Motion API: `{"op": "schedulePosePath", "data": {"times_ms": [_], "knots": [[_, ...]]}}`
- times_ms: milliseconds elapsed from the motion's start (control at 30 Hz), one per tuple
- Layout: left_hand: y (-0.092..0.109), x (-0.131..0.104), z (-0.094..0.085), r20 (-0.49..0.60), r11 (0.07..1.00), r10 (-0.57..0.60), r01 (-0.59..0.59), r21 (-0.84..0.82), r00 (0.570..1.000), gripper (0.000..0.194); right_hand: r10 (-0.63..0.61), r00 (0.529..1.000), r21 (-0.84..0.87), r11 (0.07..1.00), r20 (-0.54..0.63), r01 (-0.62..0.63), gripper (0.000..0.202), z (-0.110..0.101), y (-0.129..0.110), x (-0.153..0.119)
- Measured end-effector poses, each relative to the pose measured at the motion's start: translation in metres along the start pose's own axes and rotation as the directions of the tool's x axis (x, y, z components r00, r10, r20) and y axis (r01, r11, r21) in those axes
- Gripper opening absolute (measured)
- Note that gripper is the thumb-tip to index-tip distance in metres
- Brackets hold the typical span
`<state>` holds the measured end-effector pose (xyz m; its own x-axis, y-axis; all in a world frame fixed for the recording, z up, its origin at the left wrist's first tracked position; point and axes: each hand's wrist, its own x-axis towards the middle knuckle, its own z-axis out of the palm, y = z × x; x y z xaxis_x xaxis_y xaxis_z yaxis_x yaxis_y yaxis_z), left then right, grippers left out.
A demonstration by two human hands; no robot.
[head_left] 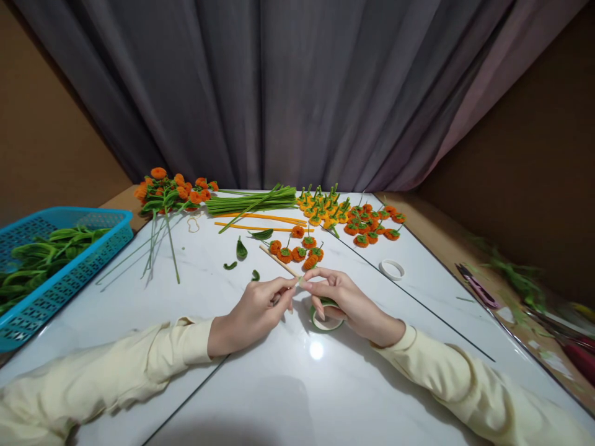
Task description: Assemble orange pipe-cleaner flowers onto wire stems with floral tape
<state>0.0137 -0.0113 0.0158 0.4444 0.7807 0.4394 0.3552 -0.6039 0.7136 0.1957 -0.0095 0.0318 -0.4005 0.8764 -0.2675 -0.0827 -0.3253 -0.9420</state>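
My left hand point(255, 313) is closed in a pinch, its fingertips at the lower end of a thin pale wooden stick point(279, 260) that slants up and left. Touching it tip to tip, my right hand point(341, 300) pinches a small pale-green strip of tape point(300, 281). A roll of green tape point(326, 324) is under my right hand's curled fingers, partly hidden by them. Just beyond the fingertips lie several orange fuzzy flower heads point(299, 253) with green bases. Small dark-green fuzzy leaves point(242, 249) are scattered to the left of the stick.
Behind are green pipe-cleaner stems point(253, 201), orange strips point(260, 218), yellow flower heads point(320, 210) and more orange ones point(367, 223). Finished-looking orange flowers point(174, 189) lie back left. A blue basket point(123, 226) holds leaves. At right are a white ring point(392, 269) and pink-handled scissors point(483, 291).
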Motion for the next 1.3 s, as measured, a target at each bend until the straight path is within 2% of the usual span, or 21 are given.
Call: {"op": "schedulePosePath", "data": {"times_ms": [233, 367, 467, 667, 733, 1000, 1300], "knots": [[0.0, 0.001, 0.0, -0.006, 0.999, -0.043, 0.043, -0.028, 0.999, 0.017, -0.03, 0.999, -0.001, 1.0, 0.018, 0.03, 0.03, -0.002, 0.002, -0.001], [0.002, 0.001, -0.001, 0.0, 0.999, -0.03, 0.03, -0.015, 1.0, 0.018, -0.024, 1.0, 0.007, 1.0, 0.008, 0.024, 0.03, -0.001, 0.0, -0.001], [0.0, 0.0, -0.001, 0.0, 1.0, 0.02, -0.02, 0.023, 1.0, 0.018, -0.014, 1.0, 0.014, 1.0, -0.01, 0.014, 0.028, 0.001, -0.001, -0.001], [-0.008, -0.002, 0.001, 0.004, 0.958, 0.222, -0.219, 0.182, 0.975, 0.019, -0.012, 0.999, 0.009, 1.0, -0.049, 0.012, 0.027, 0.003, -0.002, -0.001], [-0.008, -0.002, 0.002, 0.011, 0.955, 0.232, -0.23, 0.189, 0.973, 0.019, -0.017, 0.999, -0.001, 1.0, -0.052, 0.017, 0.027, 0.002, -0.002, -0.001], [-0.001, 0.002, 0.001, 0.017, 1.0, -0.014, 0.014, 0.008, 1.0, 0.015, -0.032, 0.999, -0.001, 0.999, -0.041, 0.032, 0.028, 0.0, 0.002, 0.001], [0.002, 0.005, 0.0, 0.079, 0.94, -0.249, 0.261, -0.219, 0.965, 0.017, -0.053, 0.999, 0.004, 0.999, -0.01, 0.053, 0.032, -0.001, 0.007, 0.002]]}}
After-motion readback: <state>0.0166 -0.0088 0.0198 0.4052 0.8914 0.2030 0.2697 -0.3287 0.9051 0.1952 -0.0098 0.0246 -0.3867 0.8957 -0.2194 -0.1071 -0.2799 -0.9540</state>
